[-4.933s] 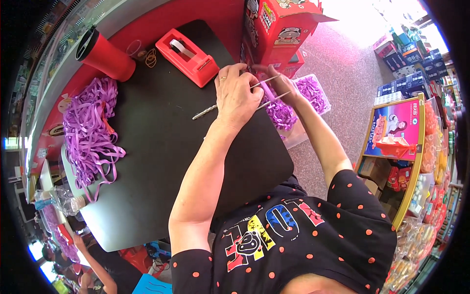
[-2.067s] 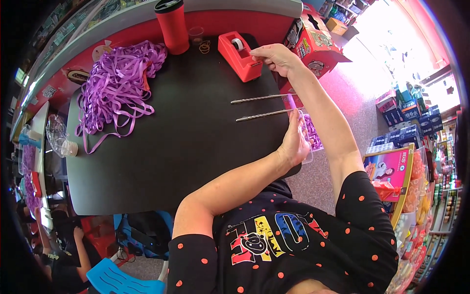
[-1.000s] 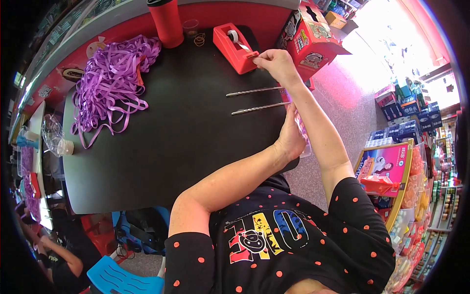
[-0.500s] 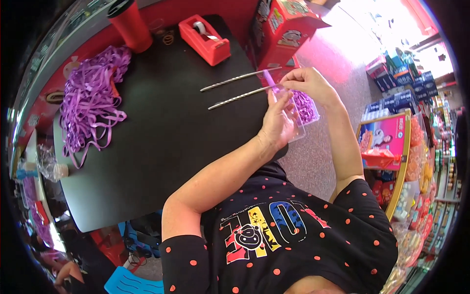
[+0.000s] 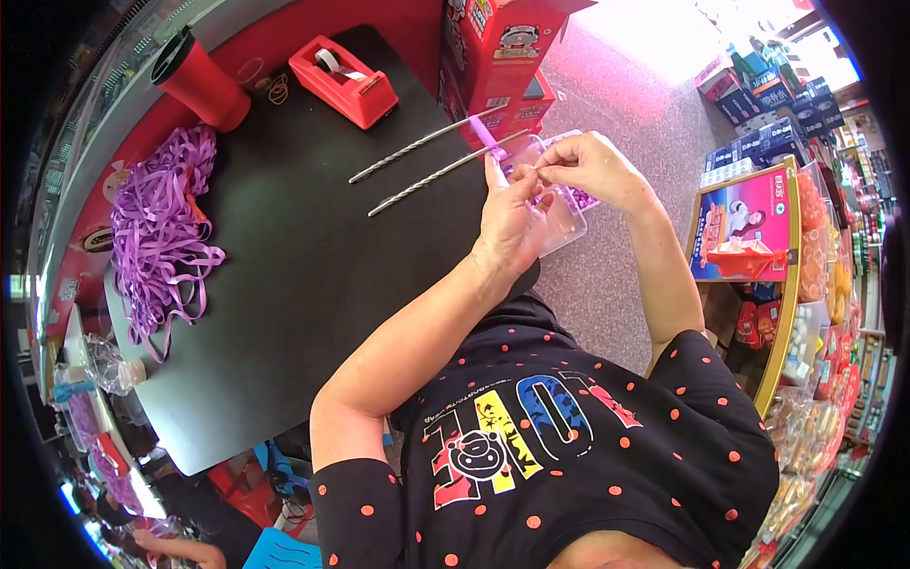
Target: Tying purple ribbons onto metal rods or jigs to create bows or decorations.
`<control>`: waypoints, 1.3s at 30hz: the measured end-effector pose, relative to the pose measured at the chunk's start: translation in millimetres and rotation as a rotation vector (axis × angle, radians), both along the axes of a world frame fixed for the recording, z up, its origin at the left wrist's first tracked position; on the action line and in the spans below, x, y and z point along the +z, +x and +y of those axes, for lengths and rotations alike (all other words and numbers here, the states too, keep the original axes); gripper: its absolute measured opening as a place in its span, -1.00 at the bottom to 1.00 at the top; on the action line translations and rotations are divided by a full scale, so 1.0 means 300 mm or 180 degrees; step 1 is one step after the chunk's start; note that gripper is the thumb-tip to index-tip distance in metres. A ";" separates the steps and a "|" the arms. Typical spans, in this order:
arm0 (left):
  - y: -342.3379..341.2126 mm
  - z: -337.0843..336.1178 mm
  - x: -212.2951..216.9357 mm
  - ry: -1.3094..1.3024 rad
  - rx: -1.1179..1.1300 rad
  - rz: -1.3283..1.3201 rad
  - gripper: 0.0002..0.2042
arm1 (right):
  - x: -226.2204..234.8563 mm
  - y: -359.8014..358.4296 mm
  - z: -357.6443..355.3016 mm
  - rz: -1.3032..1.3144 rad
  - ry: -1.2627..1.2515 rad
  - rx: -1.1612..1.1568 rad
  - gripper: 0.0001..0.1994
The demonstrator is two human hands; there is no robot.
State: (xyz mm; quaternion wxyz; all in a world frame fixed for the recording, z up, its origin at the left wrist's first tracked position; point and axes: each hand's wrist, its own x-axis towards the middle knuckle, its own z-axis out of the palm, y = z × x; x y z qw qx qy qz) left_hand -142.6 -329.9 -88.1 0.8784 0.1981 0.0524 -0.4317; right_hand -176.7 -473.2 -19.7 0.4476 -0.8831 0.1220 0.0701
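Two twisted metal rods, like long drill bits, lie side by side over the table's right edge. A purple ribbon stretches across both rods near their right ends. My left hand is closed by the ribbon, its thumb against the nearer rod, and appears to grip the ribbon's end. Fingertips of my right hand are pinched together close to the left fingers; what they hold is too small to make out. Behind and below the hands is a clear plastic box with small purple pieces in it, partly hidden.
A heap of purple ribbon lies on the left of the black table. Along the far side are a red tumbler, rubber bands and a red tape dispenser. Red boxes stand beyond the rods; stocked shelves line the right.
The view has shifted, so the table things sit further left. My right fingers have come closer to my left fingers, and both hands now meet below the ribbon.
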 end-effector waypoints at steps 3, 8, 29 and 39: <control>-0.002 -0.001 0.006 0.0022 0.0128 -0.0015 -0.46 | 0.018 -0.006 0.009 0.0036 -0.0055 -0.0030 -0.80; -0.001 -0.004 -0.001 0.0011 0.0093 -0.0140 -0.46 | 0.010 -0.030 0.001 0.0142 -0.0064 -0.0165 -0.78; 0.004 0.009 0.018 0.0155 0.0003 0.0176 -0.23 | 0.018 0.031 -0.063 -0.0561 0.0684 0.0007 -0.79; 0.003 0.013 0.029 -0.0031 -0.0092 0.0099 -0.34 | 0.025 0.354 -0.031 0.0377 -0.0529 0.1589 -0.66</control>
